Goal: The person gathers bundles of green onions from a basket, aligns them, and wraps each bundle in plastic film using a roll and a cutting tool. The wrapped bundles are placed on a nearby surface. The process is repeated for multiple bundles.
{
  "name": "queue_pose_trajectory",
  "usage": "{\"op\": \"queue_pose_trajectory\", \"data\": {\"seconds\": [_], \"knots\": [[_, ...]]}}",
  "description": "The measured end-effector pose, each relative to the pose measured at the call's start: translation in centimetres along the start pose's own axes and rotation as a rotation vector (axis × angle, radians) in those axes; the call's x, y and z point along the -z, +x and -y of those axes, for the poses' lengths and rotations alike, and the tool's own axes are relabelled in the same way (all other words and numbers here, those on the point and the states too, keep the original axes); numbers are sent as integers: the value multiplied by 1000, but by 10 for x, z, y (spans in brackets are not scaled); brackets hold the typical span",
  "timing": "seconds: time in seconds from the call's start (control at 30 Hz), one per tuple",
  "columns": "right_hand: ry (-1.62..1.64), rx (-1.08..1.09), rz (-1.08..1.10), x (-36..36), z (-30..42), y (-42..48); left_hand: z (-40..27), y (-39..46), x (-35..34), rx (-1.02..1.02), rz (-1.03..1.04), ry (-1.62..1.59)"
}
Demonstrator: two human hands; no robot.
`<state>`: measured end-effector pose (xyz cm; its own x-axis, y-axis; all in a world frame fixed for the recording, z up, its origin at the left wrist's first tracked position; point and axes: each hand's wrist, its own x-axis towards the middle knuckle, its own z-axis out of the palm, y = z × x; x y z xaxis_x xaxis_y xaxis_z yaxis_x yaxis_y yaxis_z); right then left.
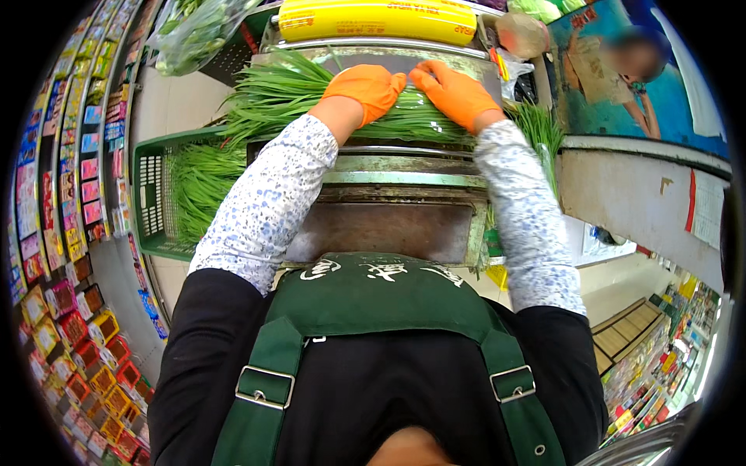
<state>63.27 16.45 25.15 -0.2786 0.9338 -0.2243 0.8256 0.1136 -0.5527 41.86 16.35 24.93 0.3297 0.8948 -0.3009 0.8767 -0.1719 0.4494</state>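
A long bundle of green leafy stalks, which look like Chinese chives (pixel 280 96), lies crosswise on the metal wrapping machine (pixel 402 177). Clear film (pixel 428 119) shines over its right part. My left hand (pixel 367 90), in an orange glove, is curled over the middle of the bundle with its fingers bent at the film's upper edge. My right hand (pixel 454 93), gloved the same, rests a little to the right, thumb and forefinger pinched together near the film. The film between the hands is hard to make out. Behind them is a large yellow roll of cling wrap (pixel 379 22).
A green plastic crate (pixel 169 250) of loose chives stands at the left. Another bunch of chives (pixel 539 131) lies right of my right hand. Bagged greens (pixel 195 35) sit at the upper left, a tape roll (pixel 521 36) at the upper right. Stocked shelves (pixel 76 175) line the left.
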Motion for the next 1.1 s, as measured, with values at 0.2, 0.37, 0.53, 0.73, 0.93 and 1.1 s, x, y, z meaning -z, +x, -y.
{"op": "queue_pose_trajectory", "data": {"seconds": [0.2,0.37,0.53,0.73,0.93,1.1], "knots": [[-404,279,234,18,40,-31,-4,-1,11,9,135,-9],[-238,264,271,19,15,-25,23,-12,19,-318,192,-40],[-360,183,207,18,34,-44,3,-16,30,-243,349,146],[-200,236,312,40,38,-47,-8,-32,53,-254,380,76],[-336,294,88,-22,55,-185,-29,-181,-20,-192,169,135],[-331,220,9,-100,20,-260,19,-259,-98,-417,-167,257]]}}
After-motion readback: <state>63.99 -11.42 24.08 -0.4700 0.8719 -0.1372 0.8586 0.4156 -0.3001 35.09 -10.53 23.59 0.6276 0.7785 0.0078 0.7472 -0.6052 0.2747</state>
